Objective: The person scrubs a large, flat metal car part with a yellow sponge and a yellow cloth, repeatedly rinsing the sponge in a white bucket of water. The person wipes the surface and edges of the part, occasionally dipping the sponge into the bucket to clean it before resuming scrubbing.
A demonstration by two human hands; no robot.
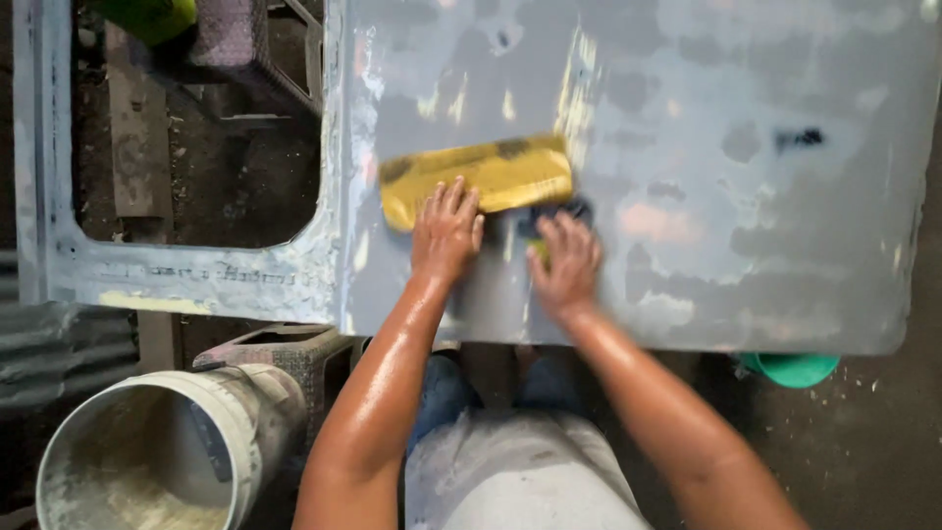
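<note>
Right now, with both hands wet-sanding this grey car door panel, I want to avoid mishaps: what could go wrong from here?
1. The left hand presses only the near edge of the yellow sanding sheet; on the wet panel it may slip out.
2. The right hand covers a dark pad close to the sheet, so the hands could collide.
3. The white bucket stands close by the left arm and could be knocked.

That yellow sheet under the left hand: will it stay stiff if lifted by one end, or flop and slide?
The yellow sheet looks thin and lies flat against the grey panel, so it would probably droop. The left hand presses it flat-palmed, suggesting it slides easily. It seems light.
</note>
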